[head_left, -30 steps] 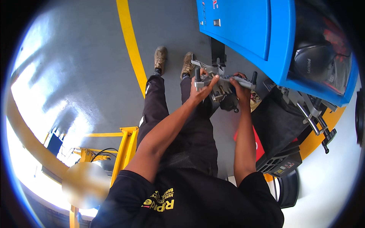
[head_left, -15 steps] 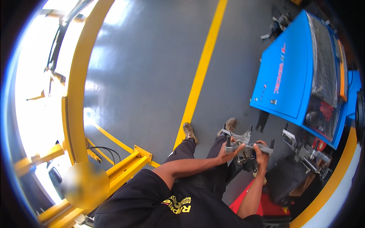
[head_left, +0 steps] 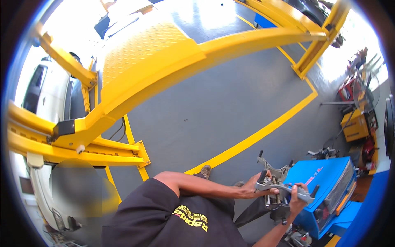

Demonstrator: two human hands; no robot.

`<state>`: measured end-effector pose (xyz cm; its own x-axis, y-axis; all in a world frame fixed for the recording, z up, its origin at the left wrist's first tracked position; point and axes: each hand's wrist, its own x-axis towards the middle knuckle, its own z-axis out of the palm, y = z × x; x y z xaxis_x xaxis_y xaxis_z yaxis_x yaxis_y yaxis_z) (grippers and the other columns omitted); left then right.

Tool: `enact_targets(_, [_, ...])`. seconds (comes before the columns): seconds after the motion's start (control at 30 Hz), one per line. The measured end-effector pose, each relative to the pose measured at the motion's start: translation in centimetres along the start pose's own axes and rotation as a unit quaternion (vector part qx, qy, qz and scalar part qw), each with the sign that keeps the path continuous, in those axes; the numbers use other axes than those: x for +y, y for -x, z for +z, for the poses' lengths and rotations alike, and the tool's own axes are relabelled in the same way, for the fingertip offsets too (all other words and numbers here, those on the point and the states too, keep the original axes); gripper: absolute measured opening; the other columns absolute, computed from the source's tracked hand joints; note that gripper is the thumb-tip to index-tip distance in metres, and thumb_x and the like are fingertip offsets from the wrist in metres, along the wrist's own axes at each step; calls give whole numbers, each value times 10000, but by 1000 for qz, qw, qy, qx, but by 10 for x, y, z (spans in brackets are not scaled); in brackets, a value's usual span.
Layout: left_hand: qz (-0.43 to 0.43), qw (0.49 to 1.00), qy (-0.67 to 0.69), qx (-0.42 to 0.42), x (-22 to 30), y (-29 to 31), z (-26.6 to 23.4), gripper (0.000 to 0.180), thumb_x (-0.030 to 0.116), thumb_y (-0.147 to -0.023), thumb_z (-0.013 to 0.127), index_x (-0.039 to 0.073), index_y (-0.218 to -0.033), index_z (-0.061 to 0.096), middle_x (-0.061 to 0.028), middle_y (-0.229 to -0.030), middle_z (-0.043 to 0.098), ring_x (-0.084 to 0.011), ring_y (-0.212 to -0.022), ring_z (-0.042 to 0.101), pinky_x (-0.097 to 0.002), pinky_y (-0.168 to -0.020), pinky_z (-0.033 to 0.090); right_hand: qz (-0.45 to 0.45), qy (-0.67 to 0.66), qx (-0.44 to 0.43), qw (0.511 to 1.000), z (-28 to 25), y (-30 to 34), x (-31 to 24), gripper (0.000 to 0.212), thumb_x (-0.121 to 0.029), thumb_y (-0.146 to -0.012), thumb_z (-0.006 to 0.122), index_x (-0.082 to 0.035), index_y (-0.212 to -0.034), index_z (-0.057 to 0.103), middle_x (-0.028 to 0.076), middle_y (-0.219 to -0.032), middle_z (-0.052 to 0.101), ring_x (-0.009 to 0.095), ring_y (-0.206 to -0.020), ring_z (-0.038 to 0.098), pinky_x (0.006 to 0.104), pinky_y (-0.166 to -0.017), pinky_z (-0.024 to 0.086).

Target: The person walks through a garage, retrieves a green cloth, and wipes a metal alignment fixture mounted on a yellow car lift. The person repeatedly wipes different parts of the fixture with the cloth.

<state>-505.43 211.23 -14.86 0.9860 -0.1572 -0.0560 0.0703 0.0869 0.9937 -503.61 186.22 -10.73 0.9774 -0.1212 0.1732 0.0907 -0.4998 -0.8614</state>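
I hold a grey metal wheel clamp [head_left: 284, 188] in front of me at the lower right. It has curved arms, black-tipped pegs and a mechanism beneath its middle. My left hand [head_left: 257, 188] grips its left side, fingers closed round the metal. On the other side, my right hand [head_left: 298, 199] is closed on the frame near the right-hand peg, with the thumb on top. The undersides of both grips are hidden. Just beyond the clamp stands a blue cabinet [head_left: 306, 168], which the clamp partly overlaps in view.
A yellow vehicle lift [head_left: 164, 70] arches across the left and far side, its yellow post [head_left: 111, 154] close on my left. A white vehicle [head_left: 47, 92] stands behind it. Yellow lines [head_left: 247, 146] mark the grey floor. A stand fan [head_left: 366, 88] and a yellow box [head_left: 354, 125] are at right.
My view has swung round to the right, bringing the lift's arch across the scene and the blue cabinet lower. Both hands keep hold of the clamp, which now sits further right and lower in view.
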Motion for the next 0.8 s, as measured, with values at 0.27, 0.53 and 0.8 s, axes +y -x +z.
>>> enact_targets(0.27, [408,904,-54,113,178,-45,-114,503,351,-768,905,76,-764,484,-89,-660,509,-257,-570,518,-379,-533,414,-221,42,-142,964,31,-126,-282,171,-152,-914,701,-11,-1000,661,53,-959,641,135,-874,581,308,-827,477])
enact_targets(0.53, [579,749,5,323,310,-64,-212,393,157,-833,836,93,-744,459,-4,-626,481,-74,-529,426,-269,-499,392,-420,118,-200,877,104,-207,-484,249,-246,-964,651,-10,-1036,680,103,-958,670,194,-889,632,346,-848,495])
enact_targets(0.8, [671,539,128,493,389,-47,-353,346,176,-944,823,-30,-1120,607,-82,-1107,600,-169,-970,599,-346,-903,516,-627,158,-271,713,273,-208,-657,358,-389,-972,634,-49,-1025,732,141,-943,715,244,-871,680,390,-816,525])
